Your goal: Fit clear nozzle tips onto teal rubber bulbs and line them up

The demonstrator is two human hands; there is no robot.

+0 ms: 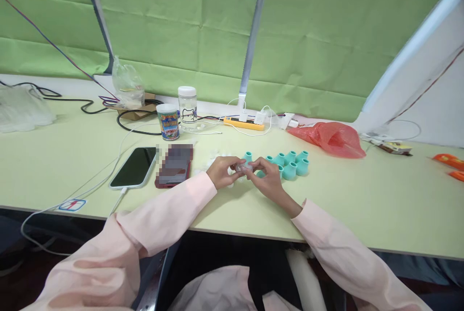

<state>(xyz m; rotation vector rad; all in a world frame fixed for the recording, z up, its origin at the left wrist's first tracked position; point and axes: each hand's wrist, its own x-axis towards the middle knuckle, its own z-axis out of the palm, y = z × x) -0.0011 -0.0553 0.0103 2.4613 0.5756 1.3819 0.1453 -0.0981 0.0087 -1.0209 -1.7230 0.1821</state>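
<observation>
My left hand (224, 171) and my right hand (267, 178) meet over the pale green table (362, 195), both pinching a small clear plastic piece (243, 168) between their fingertips. Just behind the hands stands a cluster of several teal plastic caps (290, 163), one teal cap (248, 157) right by my fingers. Small white pieces (212, 158) lie scattered to the left of my left hand. Both arms wear pale pink sleeves.
A phone (135, 167) on a white cable and a dark red phone (174, 165) lie at left. Behind them stand a printed cup (168, 122) and a clear jar (187, 106). A yellow power strip (243, 124), a red plastic bag (329, 138) and cables sit near the green backdrop.
</observation>
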